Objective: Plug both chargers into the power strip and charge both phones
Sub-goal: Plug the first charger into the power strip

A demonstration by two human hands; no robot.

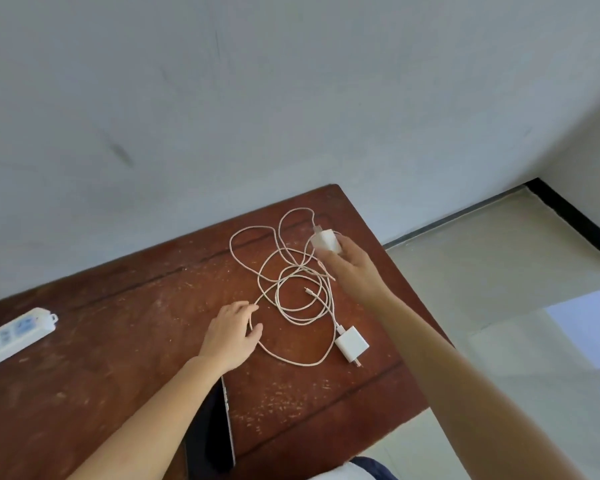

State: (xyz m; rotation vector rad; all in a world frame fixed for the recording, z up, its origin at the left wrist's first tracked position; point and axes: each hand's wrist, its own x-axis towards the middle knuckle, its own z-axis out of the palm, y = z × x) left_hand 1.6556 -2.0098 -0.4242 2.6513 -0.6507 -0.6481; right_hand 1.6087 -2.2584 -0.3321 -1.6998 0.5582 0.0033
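1. The white power strip (13, 336) lies far left of the tangled cables (291, 289) on the table (118, 358).
2. A dark phone (215, 431) lies under my left forearm.
3. My left hand (234, 329) pinches a cable loop.
4. A second charger (351, 342) lies just right of the tangle.
5. My right hand (349, 263) grips a white charger (326, 240), lifted.

Single head cam, looks fwd/down, tilted, close over the table (118, 341) by wall.

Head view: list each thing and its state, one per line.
Right hand: holds a charger, lifted.
Left hand: fingers on tangled cables.
Second charger: lying unplugged.
Power strip: nothing plugged in where visible.
Phone: dark, no cable attached.
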